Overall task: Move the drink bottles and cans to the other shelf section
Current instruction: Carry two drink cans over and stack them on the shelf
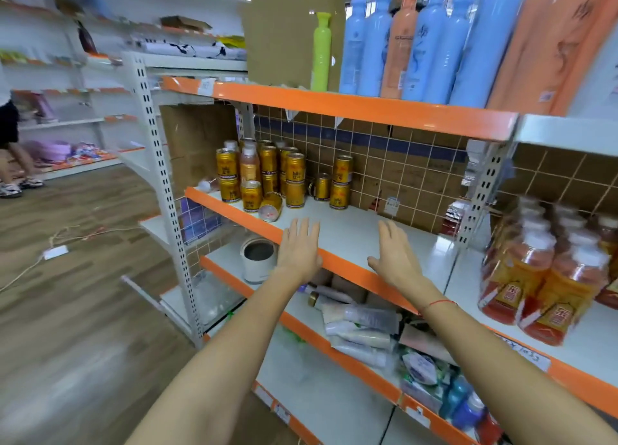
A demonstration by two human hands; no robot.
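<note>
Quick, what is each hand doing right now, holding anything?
Left hand: open, fingers straight, holding nothing, over the shelf edge.
Right hand: open, holding nothing.

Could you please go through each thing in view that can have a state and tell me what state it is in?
left hand: open, fingers straight, holding nothing.
right hand: open, holding nothing.
gold cans: mostly upright, several stacked two high.
tipped can: lying on its side, end facing out.
capped bottle: upright among the cans.
orange drink bottles: upright, capped, in the right section.
white pot: upright, lidless.
tubes: lying in a heap.
</note>
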